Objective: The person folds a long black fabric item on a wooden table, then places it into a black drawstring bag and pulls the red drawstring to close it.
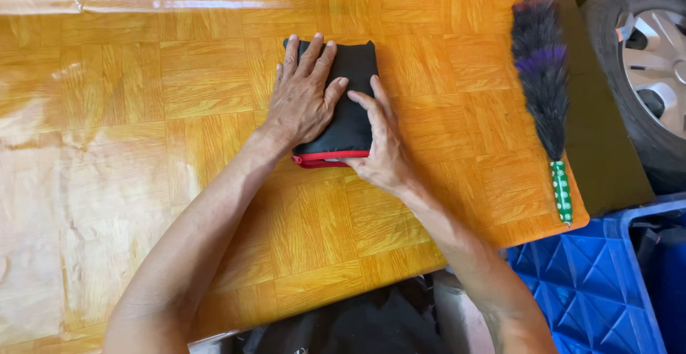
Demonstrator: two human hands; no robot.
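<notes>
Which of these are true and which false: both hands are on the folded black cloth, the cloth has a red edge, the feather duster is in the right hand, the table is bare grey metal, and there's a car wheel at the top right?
1. Both hands rest on the folded black cloth. True: the left hand lies flat on it and the right hand presses its right side.
2. The cloth has a red edge. True, along its near side.
3. The feather duster is in the right hand. False: it lies on the table to the right, apart from both hands.
4. The table is bare grey metal. False: it is glossy orange wood-pattern.
5. A car wheel shows at the top right. True.
</notes>
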